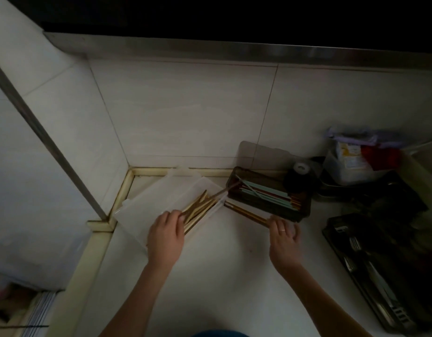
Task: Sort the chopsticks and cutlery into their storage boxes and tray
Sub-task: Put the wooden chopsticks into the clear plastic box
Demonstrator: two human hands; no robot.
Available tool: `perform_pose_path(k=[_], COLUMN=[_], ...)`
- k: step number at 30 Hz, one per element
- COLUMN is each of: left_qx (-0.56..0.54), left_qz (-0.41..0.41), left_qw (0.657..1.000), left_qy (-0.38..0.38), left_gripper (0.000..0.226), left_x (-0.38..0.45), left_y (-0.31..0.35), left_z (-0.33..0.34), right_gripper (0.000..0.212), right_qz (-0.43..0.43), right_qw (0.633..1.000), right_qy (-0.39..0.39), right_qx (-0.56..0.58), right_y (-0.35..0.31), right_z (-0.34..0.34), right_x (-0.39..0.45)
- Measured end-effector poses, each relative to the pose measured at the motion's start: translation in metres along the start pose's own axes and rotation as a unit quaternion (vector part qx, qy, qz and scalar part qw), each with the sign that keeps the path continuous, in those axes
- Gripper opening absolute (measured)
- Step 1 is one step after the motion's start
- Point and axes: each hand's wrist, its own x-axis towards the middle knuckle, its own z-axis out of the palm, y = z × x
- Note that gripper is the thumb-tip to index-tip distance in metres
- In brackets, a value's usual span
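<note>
A clear plastic box [149, 203] lies open in the counter's corner with several wooden chopsticks [198, 211] inside. My left hand [165, 235] pinches the near ends of those chopsticks. My right hand [284, 235] grips the near end of a pair of dark brown chopsticks [244, 213] that lie on the counter between the two boxes. A dark box [305, 210] behind them holds pale green and reddish chopsticks [268, 194]. At the right edge a dark cutlery tray [336, 242] holds a fork [356, 244] and other metal pieces.
A black bottle with a white cap [300, 177] stands behind the dark box, next to a plastic container with a bag [351, 159]. Tiled walls close the corner at the left and back. White counter [222, 276] lies between my arms.
</note>
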Motion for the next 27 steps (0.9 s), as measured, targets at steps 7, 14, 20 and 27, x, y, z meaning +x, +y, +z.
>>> perform_pose_path(k=[7,14,20,27], left_qx=[0.087,0.122,0.113,0.153], left_qz=[-0.13,-0.151,-0.152,-0.151], left_qw=[0.978,0.971,0.973,0.966], left_qy=[-0.137,-0.14,-0.129,-0.144], left_gripper=[0.021,0.029,0.025,0.027], left_x=[-0.002,-0.003,-0.005,-0.003], left_y=[-0.026,-0.024,-0.023,-0.019], left_z=[0.004,0.009,0.009,0.006], right_gripper=[0.067,0.053,0.048,0.045], right_qz=[0.032,0.04,0.083,0.142], right_qw=[0.985,0.992,0.986,0.984], right_qy=[-0.169,-0.122,-0.147,-0.089], right_qx=[-0.012,0.006,-0.006,0.063], right_y=[0.018,0.016,0.012,0.012], right_z=[0.018,0.02,0.019,0.015], right_x=[0.002,0.003,-0.001,-0.006])
